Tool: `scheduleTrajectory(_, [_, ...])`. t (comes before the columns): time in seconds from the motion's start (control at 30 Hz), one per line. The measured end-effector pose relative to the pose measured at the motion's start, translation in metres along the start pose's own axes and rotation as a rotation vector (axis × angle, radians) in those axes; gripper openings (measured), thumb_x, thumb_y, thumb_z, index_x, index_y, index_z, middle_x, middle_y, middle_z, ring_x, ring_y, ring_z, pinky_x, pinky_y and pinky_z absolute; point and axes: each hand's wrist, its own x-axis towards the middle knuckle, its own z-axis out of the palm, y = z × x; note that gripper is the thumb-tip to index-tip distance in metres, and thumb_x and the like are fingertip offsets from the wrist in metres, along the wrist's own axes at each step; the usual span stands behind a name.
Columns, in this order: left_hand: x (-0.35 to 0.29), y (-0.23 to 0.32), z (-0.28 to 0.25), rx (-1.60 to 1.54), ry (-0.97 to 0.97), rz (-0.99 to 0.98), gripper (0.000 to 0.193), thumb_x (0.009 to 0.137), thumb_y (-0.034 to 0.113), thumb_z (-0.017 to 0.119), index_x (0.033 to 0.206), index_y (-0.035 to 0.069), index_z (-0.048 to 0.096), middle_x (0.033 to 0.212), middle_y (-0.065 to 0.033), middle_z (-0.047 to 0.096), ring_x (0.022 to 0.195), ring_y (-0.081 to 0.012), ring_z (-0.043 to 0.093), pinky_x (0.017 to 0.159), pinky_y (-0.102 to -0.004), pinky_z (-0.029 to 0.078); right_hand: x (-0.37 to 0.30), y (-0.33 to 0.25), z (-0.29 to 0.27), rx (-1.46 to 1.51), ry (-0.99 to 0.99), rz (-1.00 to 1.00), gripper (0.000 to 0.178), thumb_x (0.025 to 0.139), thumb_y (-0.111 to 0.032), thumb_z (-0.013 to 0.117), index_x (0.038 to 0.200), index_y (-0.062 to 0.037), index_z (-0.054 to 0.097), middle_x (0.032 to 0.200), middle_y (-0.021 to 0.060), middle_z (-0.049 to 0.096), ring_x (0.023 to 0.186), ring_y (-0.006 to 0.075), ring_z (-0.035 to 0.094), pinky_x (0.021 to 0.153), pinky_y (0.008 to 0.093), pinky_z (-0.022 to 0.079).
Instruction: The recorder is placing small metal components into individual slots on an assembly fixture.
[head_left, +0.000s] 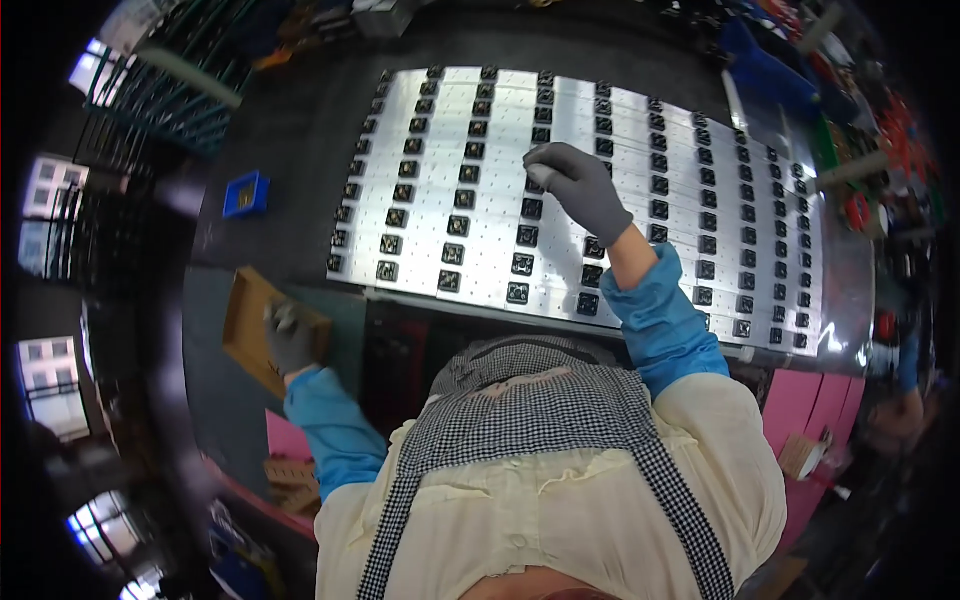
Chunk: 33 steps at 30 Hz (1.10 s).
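Note:
My right hand (580, 188), in a grey glove, hangs over the middle of a shiny metal panel (575, 125). Its thumb and fingers are pinched together; whatever is between them is hidden. Rows of small black square parts (527, 236) lie across the panel, several near that hand. Off to the left, my left hand (290, 338), gloved as well, is inside a shallow brown cardboard box (246, 325). The fingers there are curled and a little blurred, and I cannot make out what they hold.
A small blue bin (246, 195) with something yellowish inside sits on the dark table left of the panel. Pink sheets (800, 410) lie at the lower right. A larger blue crate (765, 70) stands at the far right, and green metal racks (180, 95) at the far left.

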Motion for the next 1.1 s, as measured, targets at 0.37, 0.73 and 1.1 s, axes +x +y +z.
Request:
scheduleTrajectory(0.37, [0.022,-0.364,0.004,0.292,0.14,-0.509,0.021,0.103,0.013,0.047,0.12,0.0,0.051,0.096,-0.0023,0.051,0.076,-0.0053,0.045,0.055,-0.0128,0.037,-0.043,0.014,-0.007,-0.043,-0.362,-0.185,0.016,0.092,-0.014,0.061,0.102,-0.0028,0.067,0.1,0.0092,0.066,0.086,0.0218,0.064,0.077,0.0324,0.052])
scheduleTrajectory(0.73, [0.032,-0.369,0.003,0.856,0.173,-0.616,0.032,0.103,0.018,0.047,0.126,-0.003,0.05,0.096,-0.0005,0.049,0.076,-0.0031,0.045,0.054,-0.0123,0.038,-0.05,0.031,-0.024,-0.273,-0.469,-0.244,0.017,0.088,-0.009,0.062,0.105,-0.0045,0.065,0.105,0.0117,0.067,0.096,0.0294,0.067,0.083,0.0373,0.054])
scheduleTrajectory(1.1, [0.078,-0.33,-0.004,0.494,0.263,-0.537,0.023,0.103,0.022,0.055,0.118,0.005,0.053,0.08,0.0044,0.045,0.064,-0.0042,0.038,0.05,-0.0155,0.034,0.139,0.083,-0.07,-0.63,0.25,-0.225,0.014,0.092,-0.016,0.061,0.099,-0.0048,0.066,0.099,0.0133,0.066,0.093,0.031,0.064,0.081,0.0375,0.051])
